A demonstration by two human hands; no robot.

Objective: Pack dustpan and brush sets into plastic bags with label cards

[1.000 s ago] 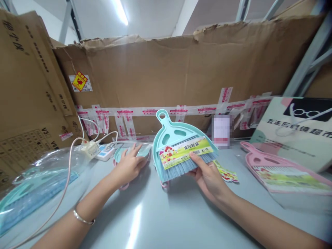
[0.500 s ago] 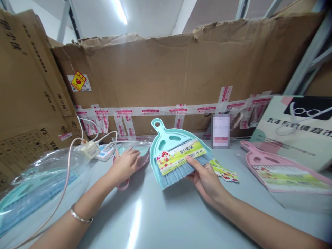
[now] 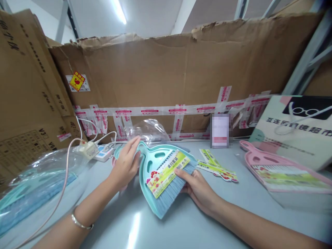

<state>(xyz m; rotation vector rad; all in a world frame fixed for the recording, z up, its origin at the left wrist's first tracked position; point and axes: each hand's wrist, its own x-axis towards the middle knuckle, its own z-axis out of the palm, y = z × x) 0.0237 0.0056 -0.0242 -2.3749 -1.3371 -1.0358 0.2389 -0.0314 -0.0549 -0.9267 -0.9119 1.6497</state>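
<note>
My right hand (image 3: pixel 199 185) grips a turquoise dustpan (image 3: pixel 150 155) with a blue-bristled brush (image 3: pixel 168 190) nested in it, thumb on the front. A yellow-green printed card label (image 3: pixel 167 173) wraps the brush. The set is tilted, its handle towards the upper left, beside the fingers of my left hand (image 3: pixel 126 164). Those fingers are long and close together at a clear plastic bag (image 3: pixel 149 131), which stands up behind the dustpan; their exact hold is partly hidden. Behind my left hand, pink and turquoise plastic edges show.
Loose printed labels (image 3: pixel 218 169) lie right of the dustpan. A pink dustpan set (image 3: pixel 275 166) lies at the right by a paper carrier bag (image 3: pixel 298 131). Left are a bagged turquoise set (image 3: pixel 38 186), a power strip (image 3: pixel 105 152) and a cable (image 3: pixel 66 180). Cardboard (image 3: pixel 155 76) stands behind.
The dustpan and brush have come down and left in my right hand, tilting so the handle nears my left hand. The clear bag has risen behind it, and more of the loose labels shows.
</note>
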